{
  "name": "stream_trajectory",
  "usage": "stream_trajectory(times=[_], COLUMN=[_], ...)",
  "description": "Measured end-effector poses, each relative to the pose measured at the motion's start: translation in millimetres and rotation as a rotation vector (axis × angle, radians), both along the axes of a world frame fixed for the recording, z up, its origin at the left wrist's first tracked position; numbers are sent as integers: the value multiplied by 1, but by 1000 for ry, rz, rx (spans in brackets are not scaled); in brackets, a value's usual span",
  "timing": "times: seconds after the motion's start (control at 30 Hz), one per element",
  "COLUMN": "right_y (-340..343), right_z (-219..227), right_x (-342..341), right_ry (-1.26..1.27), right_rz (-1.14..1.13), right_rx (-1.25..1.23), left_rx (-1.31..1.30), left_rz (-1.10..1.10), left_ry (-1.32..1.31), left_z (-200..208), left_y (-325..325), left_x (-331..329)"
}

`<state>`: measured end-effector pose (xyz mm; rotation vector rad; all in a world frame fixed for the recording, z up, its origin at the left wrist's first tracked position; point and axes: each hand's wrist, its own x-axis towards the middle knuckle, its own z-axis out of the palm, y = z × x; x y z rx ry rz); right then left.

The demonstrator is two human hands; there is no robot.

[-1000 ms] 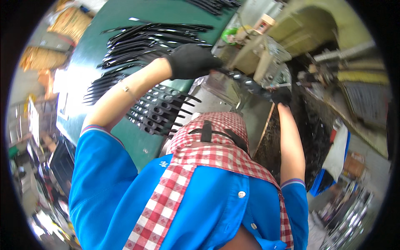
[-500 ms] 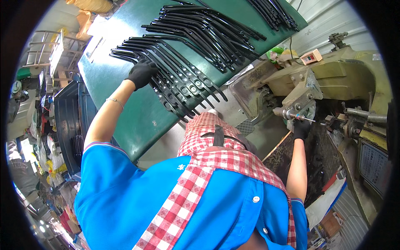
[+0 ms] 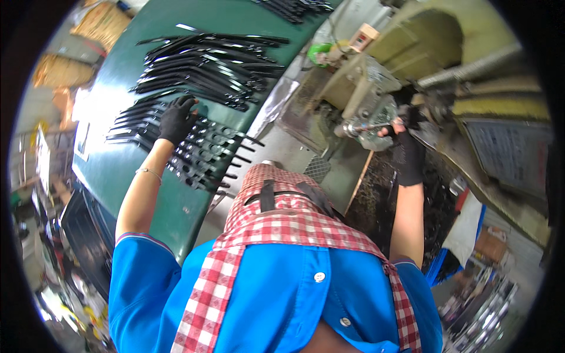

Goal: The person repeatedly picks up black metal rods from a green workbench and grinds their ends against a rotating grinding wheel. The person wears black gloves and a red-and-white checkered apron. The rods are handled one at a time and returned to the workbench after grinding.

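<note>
Black bent metal tubes [image 3: 200, 154] lie side by side on a green table [image 3: 185, 210]; their flat, holed ends point toward me. My left hand [image 3: 176, 120], in a black fingerless glove, is over the far side of this row with its fingers curled in. Whether a tube is between them is hidden. My right hand [image 3: 407, 154], gloved alike, is raised at a yellow-green machine [image 3: 435, 44]. Its bare fingertips are pinched together beside the machine's metal spindle [image 3: 352, 128]. What they grip is blurred and too small to name.
Behind the row lies a larger pile of black tubes [image 3: 206, 67], and more tubes [image 3: 291, 9] are at the far edge. A switch box [image 3: 364, 36] sits by the machine. Below my right hand is a dark, chip-strewn tray [image 3: 376, 200].
My view has turned, so the table and machine appear shifted left. My right hand has come up beside the spindle, its fingertips now showing. My left hand is still at the tubes, its fingers more curled.
</note>
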<state>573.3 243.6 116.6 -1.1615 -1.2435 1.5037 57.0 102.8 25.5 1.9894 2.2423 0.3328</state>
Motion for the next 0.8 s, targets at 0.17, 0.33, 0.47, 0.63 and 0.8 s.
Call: stream_trajectory(times=[0.17, 0.33, 0.47, 0.63, 0.8], right_y=[-18, -20, 5, 7, -41], right_z=[42, 27, -69, -136, -147], right_x=[-24, -24, 5, 23, 131], right_ry=[-188, -100, -253, -805, -932], right_rz=[-26, -122, -389, -397, -546], right_rx=[86, 34, 200, 244, 266], left_rx=[-65, -94, -25, -58, 181], left_rz=[-77, -195, -286, -196, -389], left_ry=[68, 132, 84, 77, 217], left_z=[-8, 1, -5, -14, 15], left_y=[31, 36, 44, 39, 45], left_x=[1, 4, 2, -10, -16])
